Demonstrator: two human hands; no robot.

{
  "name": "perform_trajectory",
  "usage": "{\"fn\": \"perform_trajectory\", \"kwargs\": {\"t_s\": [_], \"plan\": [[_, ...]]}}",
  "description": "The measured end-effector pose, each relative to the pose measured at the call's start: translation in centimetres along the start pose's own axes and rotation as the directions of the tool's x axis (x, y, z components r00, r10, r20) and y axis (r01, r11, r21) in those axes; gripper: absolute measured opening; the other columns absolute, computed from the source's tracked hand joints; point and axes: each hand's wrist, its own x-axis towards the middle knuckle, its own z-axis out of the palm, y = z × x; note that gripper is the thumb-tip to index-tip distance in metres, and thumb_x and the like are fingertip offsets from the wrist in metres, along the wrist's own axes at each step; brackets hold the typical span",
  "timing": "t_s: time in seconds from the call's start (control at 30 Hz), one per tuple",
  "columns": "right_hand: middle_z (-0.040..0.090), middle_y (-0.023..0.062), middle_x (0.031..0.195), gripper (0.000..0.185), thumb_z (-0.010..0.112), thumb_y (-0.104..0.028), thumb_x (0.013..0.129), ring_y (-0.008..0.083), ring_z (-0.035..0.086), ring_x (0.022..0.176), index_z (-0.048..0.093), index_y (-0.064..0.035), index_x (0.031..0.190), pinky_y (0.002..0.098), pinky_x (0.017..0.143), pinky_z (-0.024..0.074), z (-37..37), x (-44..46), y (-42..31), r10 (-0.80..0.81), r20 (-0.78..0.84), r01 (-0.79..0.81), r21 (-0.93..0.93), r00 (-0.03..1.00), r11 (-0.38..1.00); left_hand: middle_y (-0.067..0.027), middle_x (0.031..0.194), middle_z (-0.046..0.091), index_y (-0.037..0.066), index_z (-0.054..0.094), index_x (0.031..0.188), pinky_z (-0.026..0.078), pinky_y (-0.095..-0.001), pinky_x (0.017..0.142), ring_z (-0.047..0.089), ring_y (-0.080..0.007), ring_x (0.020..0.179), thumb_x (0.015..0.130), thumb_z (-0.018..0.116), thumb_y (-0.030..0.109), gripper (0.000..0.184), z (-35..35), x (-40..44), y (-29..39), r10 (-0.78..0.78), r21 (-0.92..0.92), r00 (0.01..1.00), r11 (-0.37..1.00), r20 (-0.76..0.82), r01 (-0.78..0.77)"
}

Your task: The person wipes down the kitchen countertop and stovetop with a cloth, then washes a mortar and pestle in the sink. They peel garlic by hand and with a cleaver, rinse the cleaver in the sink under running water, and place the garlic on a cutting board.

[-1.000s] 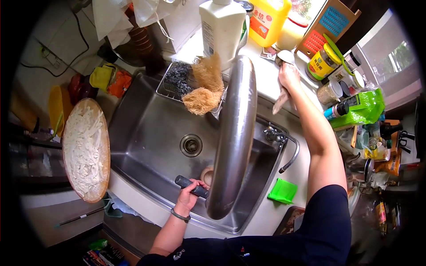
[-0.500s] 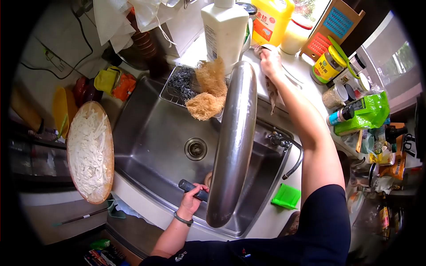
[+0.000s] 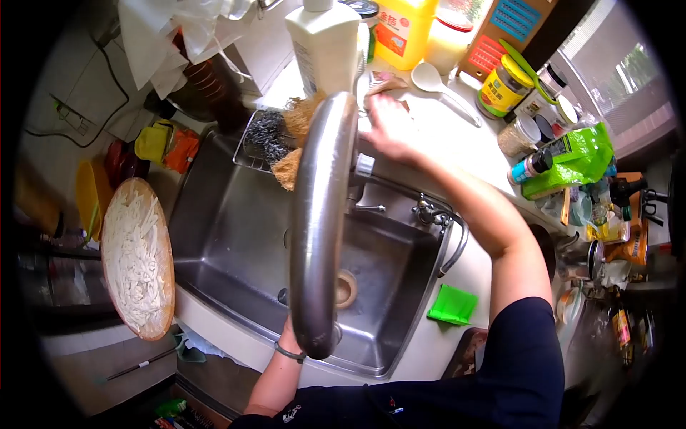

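Observation:
My left hand is over the sink's near side, mostly hidden behind the big curved faucet. A dark grey cylinder pokes out just past it; the fingers closed round it half a second ago and are now covered. On the counter behind the sink, my right hand, blurred, presses on a pinkish-brown cloth beside a white bottle. A white spoon lies to the right of that hand. Below is the steel sink.
Scouring pads sit in a wire rack at the sink's back left. A board of white strips stands at left. A yellow jug, jars and a green bag line the counter. A green holder is at right.
My right hand has moved left along the counter with the cloth, baring the white spoon. The view has shifted, and the faucet now covers most of my left hand and the cylinder.

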Motion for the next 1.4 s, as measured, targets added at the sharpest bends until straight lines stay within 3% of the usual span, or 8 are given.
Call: {"fn": "perform_trajectory", "kwargs": {"t_s": [0.07, 0.33, 0.47, 0.67, 0.73, 0.97, 1.17, 1.4], "plan": [[0.029, 0.0277, 0.139, 0.08, 0.046, -0.054, 0.085, 0.0384, 0.028, 0.131, 0.024, 0.0031, 0.138, 0.0442, 0.109, 0.0209, 1.1, -2.6, -1.0, -0.129, -0.191, 0.102, -0.142, 0.973, 0.985, -0.0128, 0.089, 0.058, 0.006, 0.054, 0.08, 0.043, -0.0534, 0.088, 0.055, -0.0293, 0.091, 0.086, 0.056, 0.019, 0.015, 0.6, -0.2, -0.1, 0.042, 0.083, 0.999, 0.996, -0.016, -0.04], [0.034, 0.026, 0.138, 0.077, 0.053, -0.051, 0.083, 0.0387, 0.03, 0.131, 0.033, 0.0019, 0.135, 0.0477, 0.108, 0.0227, -0.4, -9.0, 1.8, -0.081, -0.209, 0.039, -0.198, 0.975, 0.979, -0.0134, 0.089, 0.058, 0.005, 0.055, 0.079, 0.044, -0.054, 0.088, 0.056, -0.0293, 0.089, 0.087, 0.057, 0.018, 0.015, -1.9, 0.7, -1.0, 0.142, 0.132, 0.99, 0.981, -0.004, -0.14], [0.029, 0.0254, 0.142, 0.082, 0.052, -0.055, 0.082, 0.0392, 0.025, 0.133, 0.03, 0.0016, 0.137, 0.0487, 0.109, 0.0184, -0.7, -14.0, 5.9, 0.145, -0.213, -0.189, -0.204, 0.966, 0.96, -0.0124, 0.086, 0.056, 0.004, 0.051, 0.079, 0.05, -0.0418, 0.082, 0.057, -0.0239, 0.084, 0.086, 0.057, 0.014, 0.013, -0.8, 0.0, -0.9, 0.139, 0.067, 0.99, 0.988, 0.023, -0.14], [0.017, 0.0266, 0.146, 0.086, 0.042, -0.06, 0.085, 0.0364, 0.016, 0.137, 0.021, 0.0027, 0.14, 0.0447, 0.112, 0.0098, -1.4, -14.7, 9.4, 0.501, -0.182, -0.53, -0.191, 0.846, 0.826, -0.0116, 0.087, 0.057, 0.005, 0.053, 0.08, 0.05, -0.044, 0.082, 0.058, -0.0249, 0.083, 0.085, 0.058, 0.015, 0.011, -1.2, 0.7, -1.1, 0.116, 0.069, 0.991, 0.99, 0.073, -0.121], [0.018, 0.0262, 0.146, 0.083, 0.036, -0.06, 0.087, 0.0359, 0.016, 0.137, 0.024, 0.0022, 0.14, 0.0432, 0.113, 0.0097, -1.6, -13.3, 10.0, 0.529, -0.174, -0.555, -0.176, 0.83, 0.813, -0.013, 0.088, 0.058, 0.005, 0.055, 0.078, 0.045, -0.0543, 0.087, 0.055, -0.0284, 0.087, 0.084, 0.061, 0.017, 0.015, -2.6, 1.5, -1.3, 0.117, 0.098, 0.993, 0.988, 0.026, -0.119], [0.046, 0.023, 0.13, 0.048, 0.058, -0.02, 0.083, 0.0365, 0.044, 0.121, 0.048, -0.0008, 0.126, 0.0425, 0.105, 0.0312, 0.0, -17.5, 10.1, 0.143, -0.434, -0.178, -0.041, 0.89, 0.983, -0.0137, 0.088, 0.058, 0.005, 0.055, 0.078, 0.044, -0.0493, 0.09, 0.055, -0.0293, 0.088, 0.084, 0.061, 0.018, 0.016, -3.1, 1.3, -1.0, 0.127, 0.018, 0.991, 0.992, -0.037, -0.127], [0.057, 0.0186, 0.118, 0.042, 0.052, 0.005, 0.073, 0.0317, 0.053, 0.113, 0.057, -0.0006, 0.114, 0.0396, 0.099, 0.0382, 0.1, -22.9, 7.0, 0.107, -0.598, -0.105, 0.037, 0.794, 0.994, -0.0141, 0.089, 0.059, 0.005, 0.055, 0.079, 0.043, -0.0436, 0.092, 0.055, -0.0297, 0.09, 0.087, 0.056, 0.021, 0.018, -1.2, -0.1, -0.3, 0.121, -0.016, 0.99, 0.992, -0.069, -0.123], [0.06, 0.0184, 0.106, 0.034, 0.046, 0.003, 0.073, 0.0337, 0.055, 0.102, 0.058, 0.0013, 0.104, 0.0402, 0.092, 0.0422, -0.8, -24.6, 8.0, 0.417, -0.64, -0.448, 0.125, 0.646, 0.885, -0.0133, 0.088, 0.06, 0.006, 0.055, 0.078, 0.043, -0.0431, 0.091, 0.056, -0.0293, 0.089, 0.088, 0.058, 0.021, 0.018, -2.9, 0.8, -0.6, 0.118, 0.005, 0.993, 0.993, -0.013, -0.118]]}}
